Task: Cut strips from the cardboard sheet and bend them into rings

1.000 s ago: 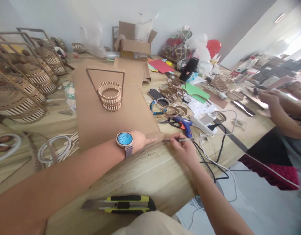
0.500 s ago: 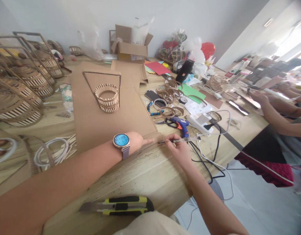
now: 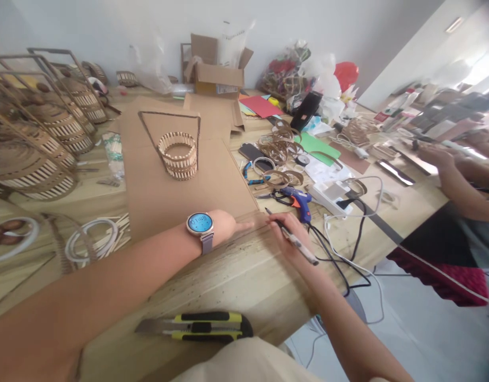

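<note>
Right hand [image 3: 289, 232] clamps a pen [image 3: 299, 245]; left hand [image 3: 224, 225], flat, presses a hard-to-see clear strip [image 3: 253, 216].

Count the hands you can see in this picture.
3. The left hand presses the near edge of the cardboard sheet; the right hand holds a pen beside it; another person's hand reaches over the table at far right. Others may be blurred behind it.

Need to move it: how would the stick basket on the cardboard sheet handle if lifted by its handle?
Probably light: the stick basket is thin slats between rings. Its handle is a narrow strip and may flex or detach. Pushed, it likely slides on the cardboard sheet.
</note>
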Tool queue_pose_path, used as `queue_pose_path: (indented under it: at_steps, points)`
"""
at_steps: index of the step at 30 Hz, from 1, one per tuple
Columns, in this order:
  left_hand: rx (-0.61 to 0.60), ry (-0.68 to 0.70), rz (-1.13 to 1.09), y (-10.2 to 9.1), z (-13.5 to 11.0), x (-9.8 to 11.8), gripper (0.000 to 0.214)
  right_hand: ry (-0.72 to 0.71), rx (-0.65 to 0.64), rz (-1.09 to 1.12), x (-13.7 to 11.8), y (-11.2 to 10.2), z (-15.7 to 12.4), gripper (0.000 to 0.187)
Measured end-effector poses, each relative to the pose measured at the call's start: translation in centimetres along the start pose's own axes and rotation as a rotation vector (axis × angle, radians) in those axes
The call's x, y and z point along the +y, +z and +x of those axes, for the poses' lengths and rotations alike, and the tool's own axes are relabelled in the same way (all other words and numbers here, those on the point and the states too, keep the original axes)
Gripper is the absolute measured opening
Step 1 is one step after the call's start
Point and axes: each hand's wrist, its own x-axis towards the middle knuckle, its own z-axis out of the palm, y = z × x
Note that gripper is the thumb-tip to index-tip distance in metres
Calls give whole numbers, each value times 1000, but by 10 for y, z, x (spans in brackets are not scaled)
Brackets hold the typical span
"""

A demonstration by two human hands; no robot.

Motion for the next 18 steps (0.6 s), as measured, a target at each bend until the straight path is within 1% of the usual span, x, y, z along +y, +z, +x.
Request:
queue_pose_path:
  at_steps: [2,4,7,9,11,13,16,18]
  points:
    - [-7,13,-4,-2,-8,0,78,-3,-36,1,-3,11,-2,19]
    - [-23,37,-1,-4,-19,-2,83,9,-44,2,-2,18,-2,19]
    - [-46,53,13,-5,-37,-8,93,6,-45,25,-1,19,-2,18]
    - [-71,32,-15,-5,-46,-12,92,-10,-48,53,-6,17,-4,18]
    - [-108,7,-69,-5,-51,-14,88,-34,-68,88,-19,17,-10,18]
    - [-151,-1,-100,-6,-50,-16,88,-71,-119,159,-35,20,-17,16]
    - [-181,7,-122,-6,-47,-17,89,-117,-218,285,-59,32,-29,12]
    - [-170,12,-151,-4,-45,-18,89,-122,-259,322,-69,42,-33,10]
